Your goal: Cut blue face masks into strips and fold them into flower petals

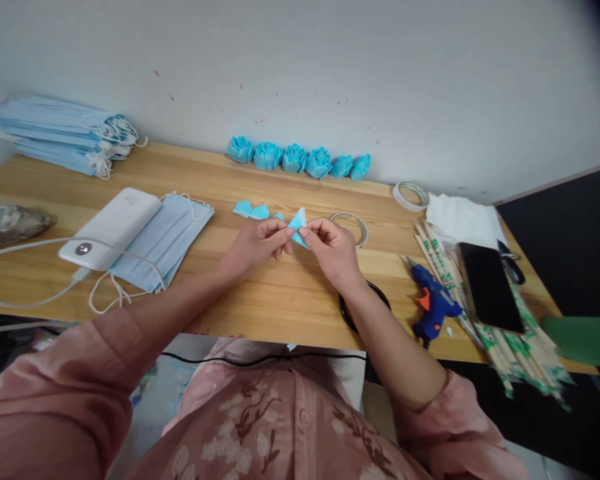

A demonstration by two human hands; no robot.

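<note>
Between my two hands, above the middle of the table, is a small folded piece of blue fabric with a white edge. My left hand pinches its left side between thumb and fingers. From the right, my right hand pinches the same piece near its lower corner. Just beyond my left hand lie several small blue folded petals, one partly hidden by the fingers. Along the wall stands a row of blue fabric flowers.
Face masks are stacked at the back left, near a white power bank with a cable. A blue glue gun, wrapped sticks, a phone and white sheets lie right. Tape rolls sit behind.
</note>
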